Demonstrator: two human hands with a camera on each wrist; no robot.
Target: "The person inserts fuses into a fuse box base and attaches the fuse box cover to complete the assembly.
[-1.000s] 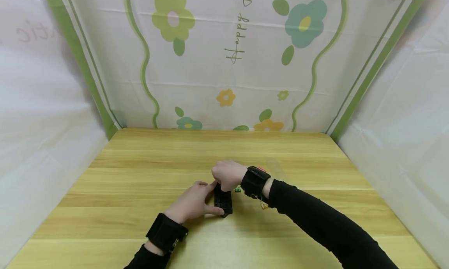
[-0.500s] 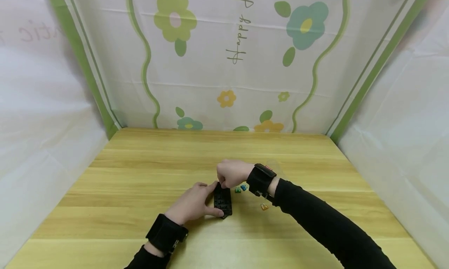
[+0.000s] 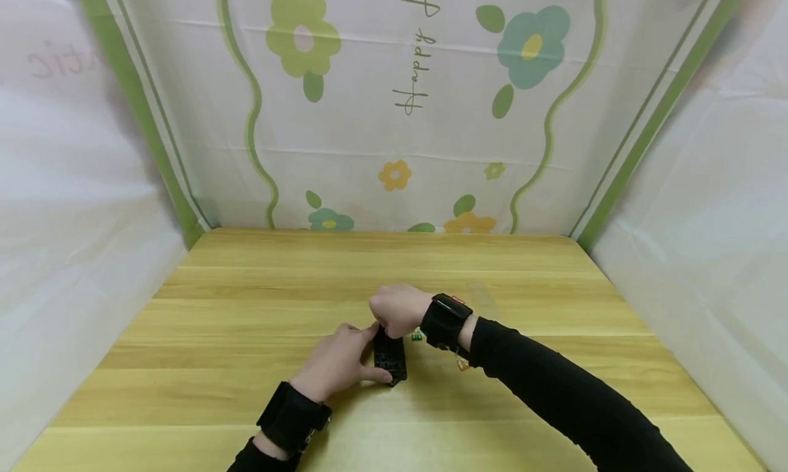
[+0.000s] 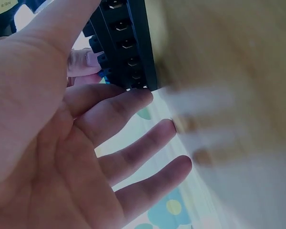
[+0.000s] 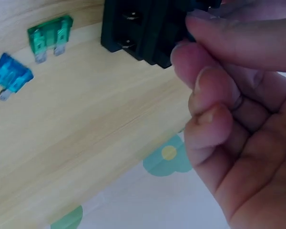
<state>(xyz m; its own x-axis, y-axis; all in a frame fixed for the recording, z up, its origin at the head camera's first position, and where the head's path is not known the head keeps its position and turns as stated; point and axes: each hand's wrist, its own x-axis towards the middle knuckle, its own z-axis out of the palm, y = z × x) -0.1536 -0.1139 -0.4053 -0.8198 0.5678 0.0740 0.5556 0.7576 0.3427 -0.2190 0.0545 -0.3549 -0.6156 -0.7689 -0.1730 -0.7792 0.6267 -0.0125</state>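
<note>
A black fuse box (image 3: 390,359) with rows of slots and metal contacts lies on the table. My left hand (image 3: 335,364) grips it lengthwise, thumb at the near end and index finger at the far end; the other fingers are spread. Over the far end, my right hand (image 3: 401,310) has curled fingers, with thumb and index finger pinching at the slots. A small translucent piece, seemingly a blade fuse, shows at those fingertips, mostly hidden. Beside the box lie a green blade fuse (image 5: 50,36) and a blue blade fuse (image 5: 11,74).
An orange blade fuse (image 3: 464,365) lies to the right, partly under the right wrist. Behind that wrist is a clear, thin plastic piece (image 3: 481,295) on the wooden table (image 3: 246,287). White floral cloth (image 3: 357,130) walls the back and both sides.
My right hand drew slightly right half a second ago, then came back left over the box's far end. The blue fuse is hidden again in the head view. My left hand keeps its grip.
</note>
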